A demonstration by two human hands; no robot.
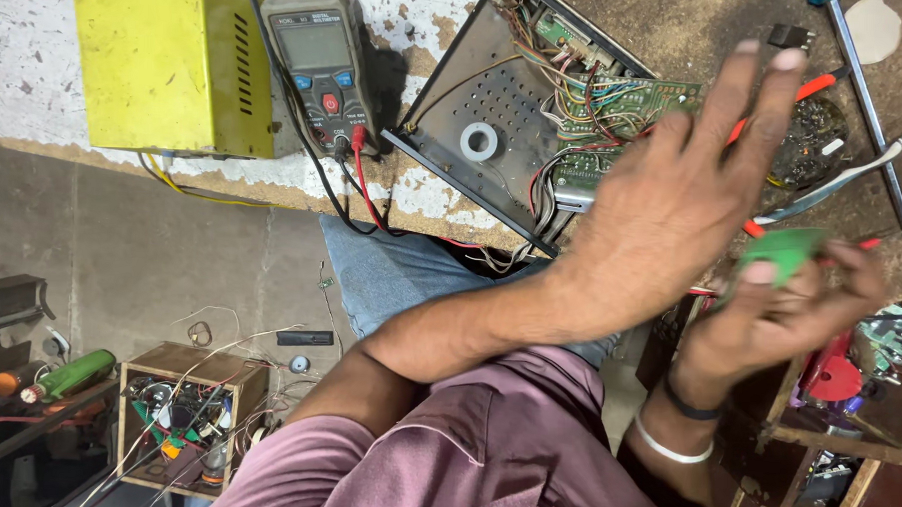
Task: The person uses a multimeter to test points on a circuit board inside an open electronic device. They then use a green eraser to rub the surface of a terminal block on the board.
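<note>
The grip of the right hand is closed on a small green board, held above the right edge of the counter. The left hand hovers flat with fingers spread, holding nothing, just left of the board and above the open metal case. The right hand is nearer.

You've got a green piece in your right hand, yellow box w/ grey meter beside it: red & black leads. Open chassis is grey, w/ green boards & multicolour wires. Your shirt's mauve.
</note>
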